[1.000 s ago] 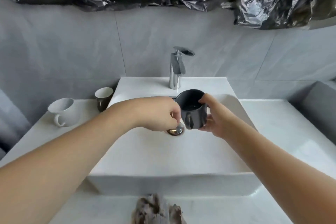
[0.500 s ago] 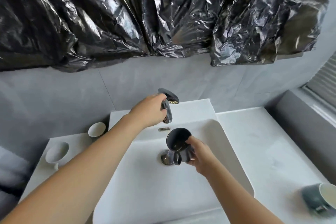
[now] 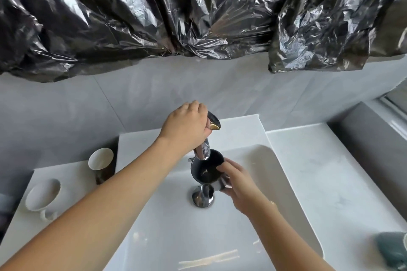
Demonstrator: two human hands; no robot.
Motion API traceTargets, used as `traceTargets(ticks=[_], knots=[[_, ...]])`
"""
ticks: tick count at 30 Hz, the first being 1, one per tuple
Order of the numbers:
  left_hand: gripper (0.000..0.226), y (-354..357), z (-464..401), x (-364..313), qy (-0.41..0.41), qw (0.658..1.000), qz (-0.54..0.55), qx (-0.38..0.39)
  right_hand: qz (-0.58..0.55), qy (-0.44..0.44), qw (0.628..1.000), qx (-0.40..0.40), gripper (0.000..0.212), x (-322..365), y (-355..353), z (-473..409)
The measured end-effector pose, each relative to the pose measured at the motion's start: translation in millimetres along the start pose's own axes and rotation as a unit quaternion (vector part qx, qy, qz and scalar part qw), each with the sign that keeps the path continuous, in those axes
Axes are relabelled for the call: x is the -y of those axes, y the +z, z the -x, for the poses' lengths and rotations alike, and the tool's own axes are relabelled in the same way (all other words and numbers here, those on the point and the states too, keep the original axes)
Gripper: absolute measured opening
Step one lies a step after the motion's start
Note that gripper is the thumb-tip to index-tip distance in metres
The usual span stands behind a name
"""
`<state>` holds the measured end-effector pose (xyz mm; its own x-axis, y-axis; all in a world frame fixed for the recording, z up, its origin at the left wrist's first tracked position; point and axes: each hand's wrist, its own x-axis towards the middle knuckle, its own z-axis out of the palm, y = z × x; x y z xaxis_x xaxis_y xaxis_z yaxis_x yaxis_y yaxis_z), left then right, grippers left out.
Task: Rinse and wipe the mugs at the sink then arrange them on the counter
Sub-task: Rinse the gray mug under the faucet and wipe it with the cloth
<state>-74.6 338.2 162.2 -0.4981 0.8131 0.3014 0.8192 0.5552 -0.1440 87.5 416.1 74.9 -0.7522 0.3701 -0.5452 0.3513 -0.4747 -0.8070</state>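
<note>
Holding the dark mug [image 3: 206, 170] upright in our right hand [image 3: 239, 185], we keep it directly under the spout, over the sink [image 3: 286, 182]. Our left hand [image 3: 187, 127] grasps the faucet lever [image 3: 213, 120], just behind the mug.

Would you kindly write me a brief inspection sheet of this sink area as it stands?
Surface: white counter around a white basin; pale streaks on the basin floor near the front.
Job's things: dark mug held under the faucet spout, above the drain; white mug and white-lined dark cup on the counter at left; teal mug at right edge.
Clutter: nothing seen.
Hands: left hand on the faucet handle; right hand grips the dark mug.
Cables: nothing seen.
Surroundings: grey tiled wall; crumpled black plastic sheeting above.
</note>
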Motion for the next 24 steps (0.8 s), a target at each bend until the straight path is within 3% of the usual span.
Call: traceTargets(ticks=[7,11,14,16,17,21,24], knots=[[0.018,-1.8,-7.1,9.6,-0.046,0.99,0.129,-0.012,0.002,-0.039,0.999,0.007,0.064,-1.7,-3.3,-10.4],[0.013,-2.4,-3.4,16.4,-0.082,0.962,0.258,0.019,-0.039,-0.061,0.997,-0.013,0.07,-2.7,-0.6,-10.8],[0.047,3.9,20.0,19.9,-0.246,0.867,0.434,-0.002,-0.06,-0.078,0.995,-0.023,0.072,-3.6,1.9,-10.7],[0.038,19.2,43.6,16.4,-0.341,0.82,0.46,-0.006,-0.067,-0.09,0.993,-0.035,0.073,-4.6,2.9,-9.7],[0.032,30.6,55.7,13.1,-0.367,0.802,0.47,0.042,-0.071,-0.096,0.992,-0.044,0.072,-5.9,3.1,-9.9],[0.029,62.7,94.4,-9.0,-0.355,0.638,0.592,0.341,-0.092,-0.12,0.986,-0.064,0.071,-13.9,4.7,-8.1],[0.036,70.5,104.8,-22.6,-0.339,0.601,0.63,0.356,-0.095,-0.127,0.984,-0.075,0.072,-18.8,3.3,-9.5]])
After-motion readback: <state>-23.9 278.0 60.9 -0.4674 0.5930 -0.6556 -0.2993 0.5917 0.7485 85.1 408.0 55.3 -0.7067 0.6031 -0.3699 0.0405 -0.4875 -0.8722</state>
